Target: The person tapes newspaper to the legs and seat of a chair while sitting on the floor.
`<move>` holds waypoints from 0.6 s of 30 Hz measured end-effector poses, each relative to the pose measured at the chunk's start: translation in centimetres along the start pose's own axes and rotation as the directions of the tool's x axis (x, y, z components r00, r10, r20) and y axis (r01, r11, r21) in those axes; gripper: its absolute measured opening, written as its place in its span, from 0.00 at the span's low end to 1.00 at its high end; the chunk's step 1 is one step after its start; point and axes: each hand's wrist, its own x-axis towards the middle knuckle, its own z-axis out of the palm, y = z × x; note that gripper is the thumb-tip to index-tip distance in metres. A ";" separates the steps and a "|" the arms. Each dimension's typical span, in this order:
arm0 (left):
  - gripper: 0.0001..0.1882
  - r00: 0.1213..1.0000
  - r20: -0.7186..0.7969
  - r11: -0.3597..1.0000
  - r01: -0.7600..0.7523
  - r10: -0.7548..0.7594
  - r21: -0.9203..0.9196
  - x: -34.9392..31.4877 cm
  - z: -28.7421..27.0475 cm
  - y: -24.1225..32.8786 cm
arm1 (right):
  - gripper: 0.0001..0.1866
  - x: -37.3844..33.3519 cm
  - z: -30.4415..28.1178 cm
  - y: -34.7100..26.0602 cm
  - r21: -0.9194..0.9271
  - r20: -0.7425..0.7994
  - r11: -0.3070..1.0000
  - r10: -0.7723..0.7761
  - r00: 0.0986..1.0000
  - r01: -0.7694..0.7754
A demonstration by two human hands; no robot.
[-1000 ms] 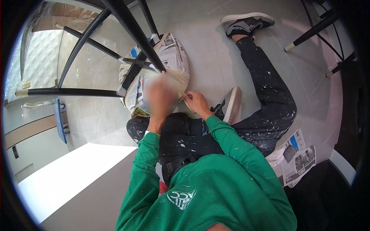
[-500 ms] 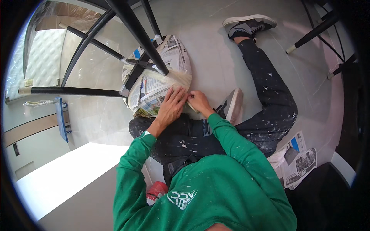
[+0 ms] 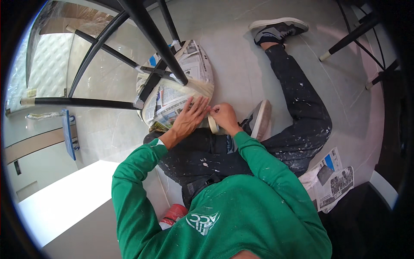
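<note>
An upturned seat with black legs (image 3: 152,32) lies on the floor, its rounded cushion covered in newspaper (image 3: 172,101). Strips of pale masking tape (image 3: 202,89) run along the covered rim. My left hand (image 3: 189,118) lies flat on the paper near this edge, fingers stretched out. Close beside its fingertips, my right hand (image 3: 223,117) is pinched on masking tape. The tape roll (image 3: 213,124) hangs under the right fingers, partly hidden by them. Whether a strip joins roll and cushion is too small to tell.
My outstretched leg in paint-specked trousers (image 3: 297,93) lies to the right. Loose newspaper sheets (image 3: 334,181) rest at the lower right. Another black leg with a pale tip (image 3: 345,43) stands at the upper right. A red roll-like object (image 3: 174,213) sits by my left side.
My right hand has shifted slightly, and the tape roll now shows more beneath it. My left elbow has swung outward to the left, while the left hand stays on the paper.
</note>
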 end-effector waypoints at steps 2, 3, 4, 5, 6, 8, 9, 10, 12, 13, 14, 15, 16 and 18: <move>0.33 1.000 -0.006 1.000 0.004 -0.004 0.013 0.0 0.1 0.1 | 0.12 -0.7 0.3 -0.6 -0.160 -0.151 0.968 -0.216 0.965 0.191; 0.33 1.000 -0.010 1.000 0.009 -0.009 0.013 0.1 0.2 0.3 | 0.11 -1.1 0.4 -0.9 -0.249 -0.210 0.929 -0.327 0.921 0.273; 0.32 1.000 -0.016 1.000 0.014 -0.013 0.014 0.2 0.2 0.3 | 0.09 -1.3 0.3 -1.1 -0.283 -0.208 0.910 -0.368 0.906 0.304; 0.32 1.000 -0.017 1.000 0.011 -0.011 0.025 0.3 0.1 0.3 | 0.07 -1.5 0.2 -1.2 -0.318 -0.204 0.887 -0.408 0.890 0.334; 0.31 1.000 -0.018 0.999 0.009 -0.009 0.036 0.4 0.1 0.3 | 0.05 -1.7 0.2 -1.4 -0.352 -0.198 0.863 -0.448 0.872 0.363; 0.30 1.000 -0.011 0.998 0.005 -0.005 0.066 0.7 0.0 0.5 | 0.04 -2.5 0.7 -1.7 -0.371 -0.164 0.821 -0.518 0.839 0.434; 0.30 1.000 -0.002 0.996 0.004 -0.003 0.089 0.8 -0.1 0.6 | 0.04 -3.0 0.8 -1.8 -0.380 -0.146 0.797 -0.552 0.821 0.469; 0.29 1.000 0.006 0.993 0.007 -0.007 0.115 0.9 -0.1 0.6 | 0.04 -3.4 0.8 -1.8 -0.348 -0.165 0.824 -0.523 0.837 0.446; 0.27 1.000 -0.013 0.999 0.016 -0.015 0.049 0.5 0.3 0.5 | 0.04 -4.1 0.5 -1.7 -0.281 -0.198 0.872 -0.461 0.865 0.400; 0.27 1.000 -0.018 1.000 0.022 -0.021 0.017 0.1 0.5 0.4 | 0.03 -4.2 -0.1 -1.9 -0.246 -0.240 0.888 -0.444 0.863 0.389; 0.27 1.000 -0.009 1.000 0.015 -0.015 -0.026 0.2 0.2 0.2 | 0.03 -4.0 -1.5 -1.9 -0.205 -0.285 0.907 -0.416 0.864 0.369; 0.27 1.000 0.000 0.998 0.010 -0.010 -0.069 0.3 -0.1 -0.1 | 0.02 -3.6 -2.5 -1.9 -0.162 -0.326 0.922 -0.385 0.863 0.351; 0.27 1.000 -0.002 0.994 0.003 -0.003 -0.109 0.5 -0.4 -0.1 | 0.02 -3.2 -3.3 -1.5 -0.186 -0.328 0.915 -0.402 0.855 0.359; 0.33 0.993 -0.082 0.993 0.079 -0.087 -0.091 -0.3 0.4 0.0 | 0.02 -2.0 -4.3 -1.2 -0.234 -0.321 0.893 -0.443 0.837 0.384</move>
